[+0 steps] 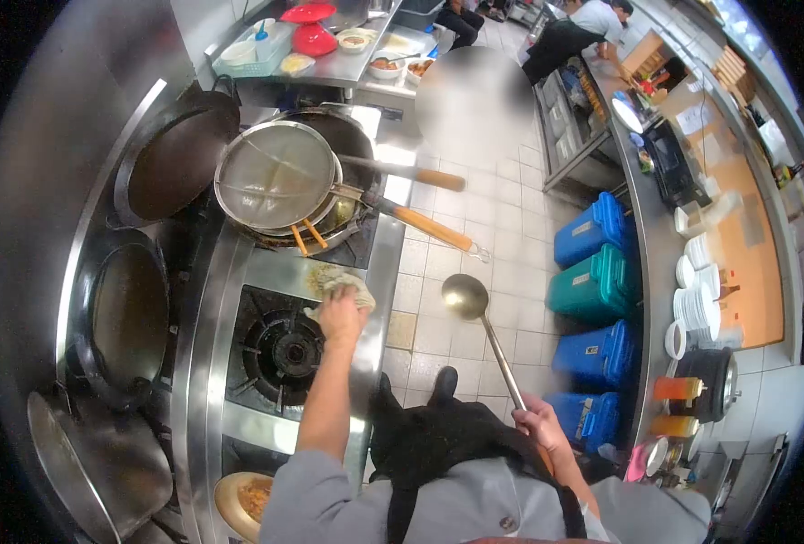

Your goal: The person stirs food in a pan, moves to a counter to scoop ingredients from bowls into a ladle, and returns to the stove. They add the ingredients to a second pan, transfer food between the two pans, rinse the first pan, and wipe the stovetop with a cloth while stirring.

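Note:
My left hand [339, 317] presses a crumpled pale cloth [355, 288] onto the steel stovetop [280, 272], its fingers closed over it. Brownish food residue shows beside the cloth. Just below lies a bare gas burner [293, 352]. My right hand [542, 422] grips the handle of a metal ladle [465, 297], whose round bowl hangs out over the floor. Beyond my left hand, a round mesh strainer [275, 177] with a wooden handle rests across a wok [329, 131]. A pair of wooden chopsticks or sticks [309, 238] pokes out at its near edge.
Dark woks [128, 313] stand along the left wall. A dish of food [239, 508] sits at the stove's near end. Lidded bins, including a green one [592, 281], line the right counter, which holds stacked white plates [695, 308]. A co-worker [592, 27] bends over the far counter.

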